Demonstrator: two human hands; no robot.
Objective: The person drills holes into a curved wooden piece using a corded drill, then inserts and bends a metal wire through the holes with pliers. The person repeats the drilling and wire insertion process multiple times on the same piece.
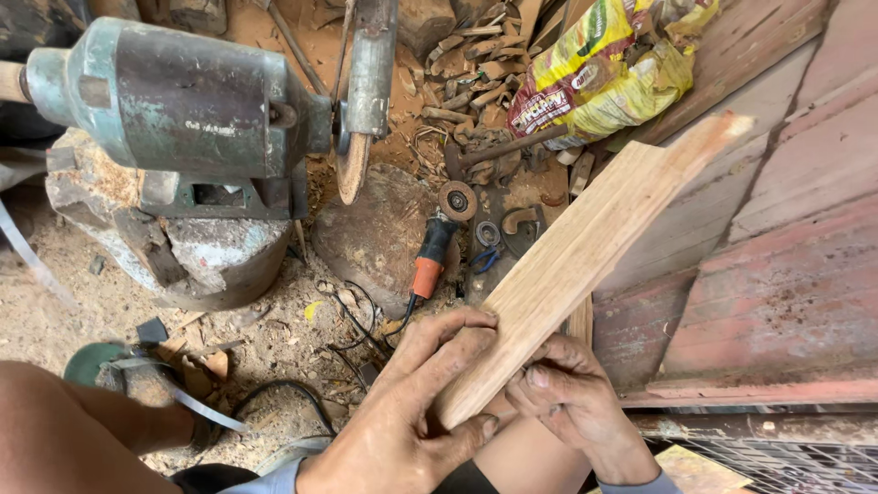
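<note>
Both hands are held low in the bottom centre of the frame, forearms entering from the lower edge, and are brought together around the near end of a long wooden plank [585, 247]. The plank is angled from the hands up toward the upper right of the frame. The sandy, sawdust-strewn floor [55, 311] is seen at left, reddish wooden boards [786, 274] at right. A large green bench grinder [174, 96] is mounted on a stone block [183, 247] in the upper left, and a yellow sack [604, 64] is seen at the top. A small orange-handled angle grinder [439, 242] lies at centre. The left hand [412, 412] is clenched on the plank, fingers [448, 343] laid across its face. The right hand [572, 402] is curled under its edge, grasping it.
</note>
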